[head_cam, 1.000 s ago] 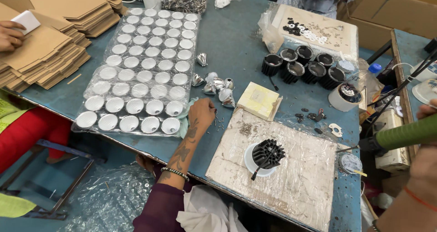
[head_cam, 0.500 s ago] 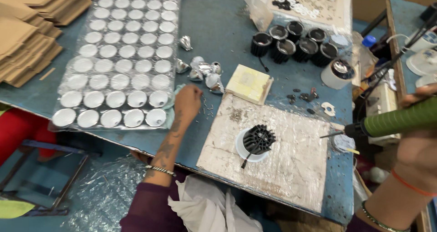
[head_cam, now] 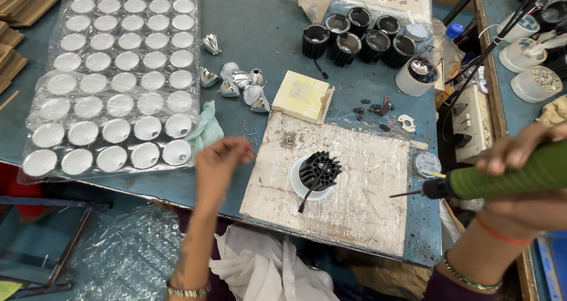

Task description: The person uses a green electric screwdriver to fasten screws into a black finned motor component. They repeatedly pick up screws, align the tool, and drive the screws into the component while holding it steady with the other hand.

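Observation:
My left hand (head_cam: 220,161) hovers just above the blue table (head_cam: 260,23), fingertips pinched together next to a few tiny loose screws (head_cam: 249,132). Whether a screw sits between the fingertips is too small to tell. My right hand (head_cam: 520,186) grips a green electric screwdriver (head_cam: 508,180) at the right edge, its thin bit pointing left. Between the hands, a black finned heat sink (head_cam: 319,170) with a short wire rests on a white ring, on a worn board wrapped in plastic film (head_cam: 354,206). The bit's tip is a hand's width right of the heat sink.
A plastic tray of several white reflector cups (head_cam: 118,82) fills the left. Loose silver reflectors (head_cam: 242,84), a yellow pad (head_cam: 302,94), several black heat sinks (head_cam: 360,34), a white cup (head_cam: 416,75) and a power strip (head_cam: 466,118) lie behind. Bubble wrap (head_cam: 127,254) hangs below the table edge.
My left hand has lifted off the table by the tray and drawn nearer, fingers now pinched. My right hand with the screwdriver has come further into view from the right.

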